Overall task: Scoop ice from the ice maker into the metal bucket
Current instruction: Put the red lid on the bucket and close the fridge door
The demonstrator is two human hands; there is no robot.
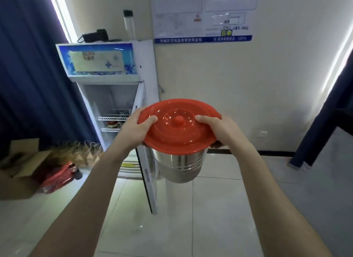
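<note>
While one red lid (179,136) caps one metal bucket (179,166), left hand (133,131), right hand (224,131) clasp lid edge.

The lid (179,130) is glossy orange-red, the metal bucket (180,166) shiny silver with ribbed bands. The display cooler (143,92) is white, its header (97,60) blue with pale snowflakes. Left of the cooler, the curtain (28,75) is navy, the bag (57,177) red, the cardboard box (19,172) brown; right of it, the wall (238,103) is cream.
</note>
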